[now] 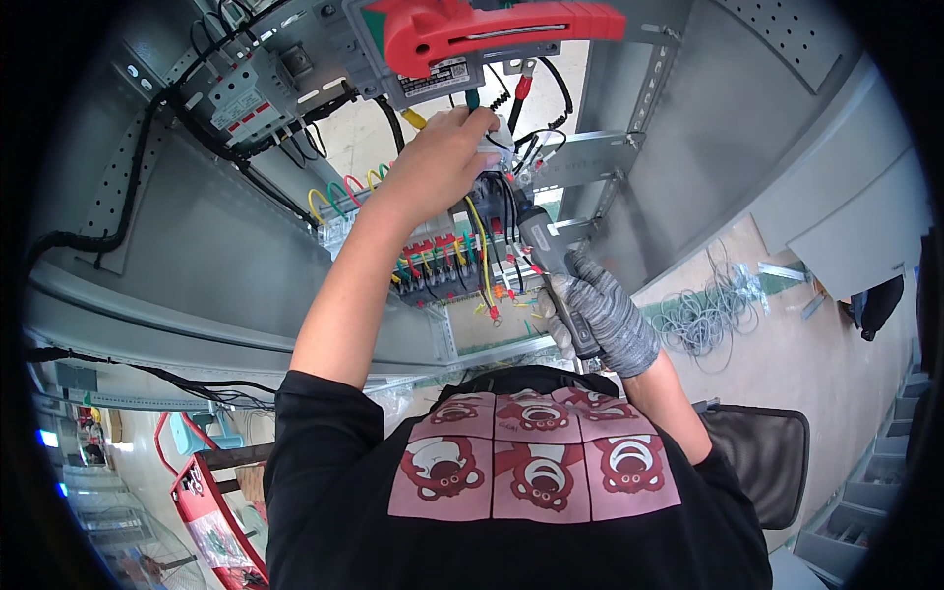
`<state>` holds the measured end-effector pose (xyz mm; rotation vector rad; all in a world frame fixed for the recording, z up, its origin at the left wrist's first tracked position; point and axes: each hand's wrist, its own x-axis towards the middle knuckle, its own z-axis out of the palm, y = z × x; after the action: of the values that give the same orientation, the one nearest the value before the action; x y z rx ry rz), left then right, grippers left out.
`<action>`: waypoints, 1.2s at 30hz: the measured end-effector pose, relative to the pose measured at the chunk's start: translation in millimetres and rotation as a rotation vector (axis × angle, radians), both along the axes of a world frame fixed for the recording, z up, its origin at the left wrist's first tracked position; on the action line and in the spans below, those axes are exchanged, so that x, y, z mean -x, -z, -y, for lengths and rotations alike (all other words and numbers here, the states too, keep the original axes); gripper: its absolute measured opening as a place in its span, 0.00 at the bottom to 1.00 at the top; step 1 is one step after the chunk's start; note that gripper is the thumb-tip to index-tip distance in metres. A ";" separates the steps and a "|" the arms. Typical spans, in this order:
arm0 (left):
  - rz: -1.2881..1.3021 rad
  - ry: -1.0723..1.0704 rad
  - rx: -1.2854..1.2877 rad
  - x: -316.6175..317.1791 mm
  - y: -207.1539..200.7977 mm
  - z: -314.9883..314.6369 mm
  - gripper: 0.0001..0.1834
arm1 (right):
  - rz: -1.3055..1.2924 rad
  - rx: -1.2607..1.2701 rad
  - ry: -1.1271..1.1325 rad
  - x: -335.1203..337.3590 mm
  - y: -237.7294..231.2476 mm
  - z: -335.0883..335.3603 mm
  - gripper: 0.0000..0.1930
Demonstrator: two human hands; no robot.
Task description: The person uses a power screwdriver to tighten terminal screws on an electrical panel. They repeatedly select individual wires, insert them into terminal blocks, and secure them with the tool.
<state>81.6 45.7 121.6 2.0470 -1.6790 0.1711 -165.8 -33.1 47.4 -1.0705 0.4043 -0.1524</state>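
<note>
– Where to find the driver (540,232)?
– Clasped in the gloved right hand (612,313); slanting up beside the black wires (508,205).
– And with the left hand (442,162)?
– Bare; stretched out near the red handle (575,22); touching the pale part (500,138); cannot tell whether pinching it or merely resting there.

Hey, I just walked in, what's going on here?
A person works at an open grey metal cabinet. The bare left hand is below a red plastic switch handle; what it touches is hard to tell. The right hand, gloved in grey knit, grips a dark grey, stick-shaped handheld tool, its front end near thin black wires.
</note>
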 end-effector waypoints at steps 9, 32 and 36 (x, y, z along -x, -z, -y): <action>0.040 0.020 0.020 -0.2 2.9 -2.9 0.16 | 0.115 -0.378 -0.076 -0.5 -9.1 -11.5 0.25; 0.062 -0.009 0.059 -0.8 9.9 -0.9 0.16 | 0.287 -0.371 0.002 -9.0 1.0 -30.5 0.23; 0.075 -0.018 0.059 -0.4 9.4 -1.1 0.16 | 0.289 -0.371 0.000 -8.4 6.9 -28.3 0.25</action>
<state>82.0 46.8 112.2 2.0359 -1.6799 0.3035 -157.3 -4.7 40.5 -0.6699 0.1614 -0.2195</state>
